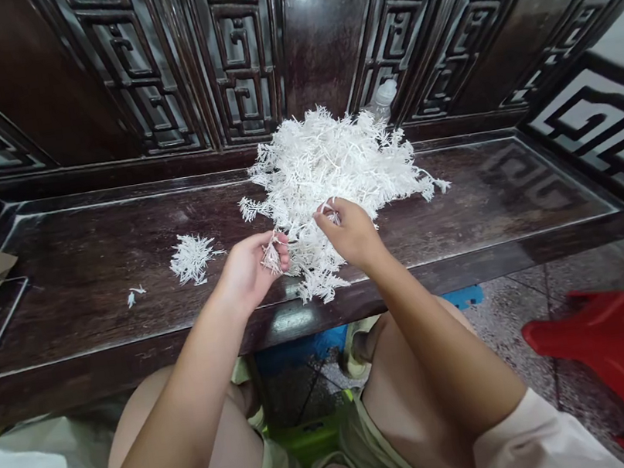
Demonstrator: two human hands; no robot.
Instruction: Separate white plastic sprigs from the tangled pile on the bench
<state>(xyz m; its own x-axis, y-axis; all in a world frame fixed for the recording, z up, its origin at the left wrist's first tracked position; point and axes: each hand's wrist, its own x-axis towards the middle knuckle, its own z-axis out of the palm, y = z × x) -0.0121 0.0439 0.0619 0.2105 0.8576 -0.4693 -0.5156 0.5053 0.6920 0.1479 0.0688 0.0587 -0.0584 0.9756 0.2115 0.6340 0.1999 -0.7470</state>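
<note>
On the dark tabletop (84,244) I see a heap of white sprigs (329,157), at its front the right hand (354,234), fingers curled nearly together, their hold unclear from here, and the left hand (251,268), fingers loosely closed on a small tuft (272,259).

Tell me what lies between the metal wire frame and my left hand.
The head view shows a small heap of white sprigs and, nearer the metal wire frame, a few loose white scraps.
</note>
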